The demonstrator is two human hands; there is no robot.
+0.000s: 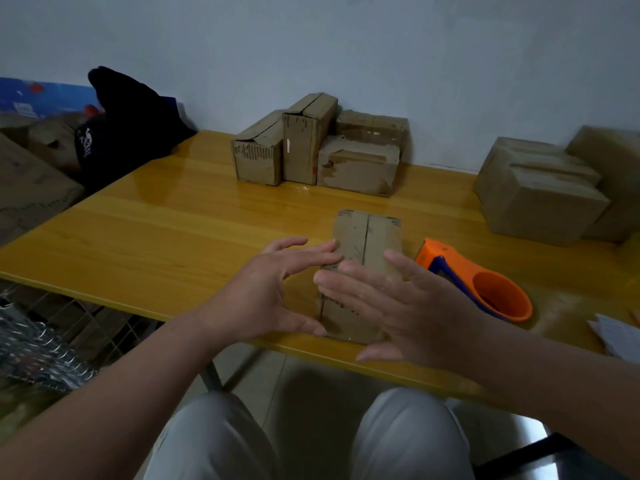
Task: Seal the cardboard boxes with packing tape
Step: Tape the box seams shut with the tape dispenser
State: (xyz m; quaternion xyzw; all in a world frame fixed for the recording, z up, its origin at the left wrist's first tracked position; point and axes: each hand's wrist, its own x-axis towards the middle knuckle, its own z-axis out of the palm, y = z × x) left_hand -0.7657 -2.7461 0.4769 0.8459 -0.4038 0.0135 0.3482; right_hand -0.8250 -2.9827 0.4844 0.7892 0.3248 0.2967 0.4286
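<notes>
A small cardboard box (pixel 367 237) lies near the front edge of the yellow table (pixel 173 230), its top flaps closed along a centre seam. My left hand (pixel 273 292) is open at the box's left side, fingers spread, fingertips at its top edge. My right hand (pixel 398 306) hovers open over the near half of the box and hides that part. An orange tape dispenser (pixel 485 282) with a blue handle lies on the table just right of the box.
Several worn cardboard boxes (pixel 311 147) are grouped at the back of the table against the wall. Two larger boxes (pixel 543 192) sit at the right. A dark bag (pixel 128 123) rests at the back left. White paper (pixel 616 337) lies at the right edge.
</notes>
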